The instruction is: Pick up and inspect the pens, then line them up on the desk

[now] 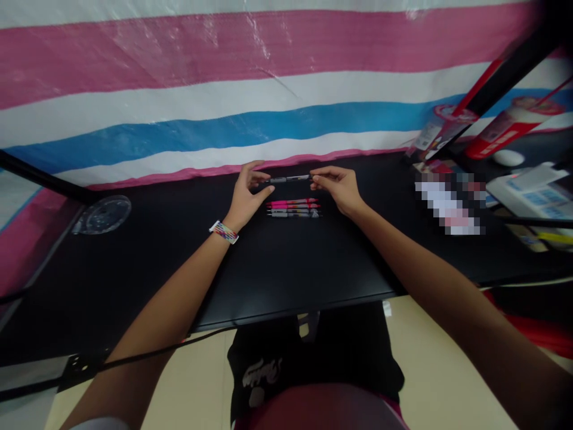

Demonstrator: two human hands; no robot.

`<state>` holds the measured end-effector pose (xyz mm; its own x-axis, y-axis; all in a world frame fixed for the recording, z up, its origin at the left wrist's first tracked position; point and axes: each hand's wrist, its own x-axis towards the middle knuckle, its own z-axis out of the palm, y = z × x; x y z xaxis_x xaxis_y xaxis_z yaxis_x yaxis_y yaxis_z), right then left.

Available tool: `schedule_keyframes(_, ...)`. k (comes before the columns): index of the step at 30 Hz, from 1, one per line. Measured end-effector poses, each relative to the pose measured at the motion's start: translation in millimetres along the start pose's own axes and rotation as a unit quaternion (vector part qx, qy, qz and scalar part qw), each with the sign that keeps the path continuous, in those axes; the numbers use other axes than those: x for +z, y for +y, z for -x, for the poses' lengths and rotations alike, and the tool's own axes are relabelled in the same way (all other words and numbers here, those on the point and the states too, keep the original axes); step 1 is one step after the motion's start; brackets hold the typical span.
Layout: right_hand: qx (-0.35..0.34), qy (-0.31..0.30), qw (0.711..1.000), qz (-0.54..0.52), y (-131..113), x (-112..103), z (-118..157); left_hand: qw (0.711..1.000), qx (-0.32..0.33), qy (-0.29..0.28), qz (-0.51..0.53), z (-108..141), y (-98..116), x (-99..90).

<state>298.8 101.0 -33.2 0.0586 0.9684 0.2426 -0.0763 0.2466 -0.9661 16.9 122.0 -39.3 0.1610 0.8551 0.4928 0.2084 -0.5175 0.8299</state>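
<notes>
A dark pen with a clear barrel (289,178) lies level between my two hands, near the back of the black table (286,263). My right hand (338,186) pinches its right end between thumb and fingers. At its left end is my left hand (249,194), thumb and fingers curved apart around the tip; whether they touch it is hard to tell. Just below, several pens lie side by side in a row, pink ones (290,203) at the back and grey ones (293,212) nearer me. A colourful band circles my left wrist.
A clear plastic lid (107,215) is at the left. Two cups with red straws, a clear one (441,128) and a red one (505,131), stand at the back right near a white mouse (508,157). A cable hangs along the front edge.
</notes>
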Motion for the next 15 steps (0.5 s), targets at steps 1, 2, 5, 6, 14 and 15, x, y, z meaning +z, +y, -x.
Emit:
schedule_keyframes(1, 0.001, 0.002, 1.0, 0.003, -0.4, 0.3, 0.1, 1.0, -0.012, 0.002, -0.004, 0.0, 1.6, 0.2)
schedule_keyframes(2, 0.001, 0.003, 1.0, 0.006, -0.6, 0.6, 0.2, 1.0, -0.026, 0.002, -0.009, 0.0, 3.1, 0.4)
schedule_keyframes(5, 0.005, 0.001, 1.0, 0.012, -1.3, 1.7, 0.6, 0.998, -0.045, -0.015, -0.04, 0.1, 7.2, 0.6)
schedule_keyframes(6, 0.008, 0.0, 1.0, 0.013, -1.5, 2.1, 0.8, 0.998, -0.042, -0.018, -0.053, 0.3, 8.1, 0.4)
schedule_keyframes(14, 0.02, 0.002, 1.0, 0.003, -3.1, 3.5, 2.1, 0.999, 0.0, -0.009, -0.039, 3.3, 12.3, -1.0)
schedule_keyframes(15, 0.021, 0.001, 1.0, -0.007, -2.8, 3.3, 2.2, 0.999, 0.004, -0.007, -0.042, 3.9, 13.4, -0.8)
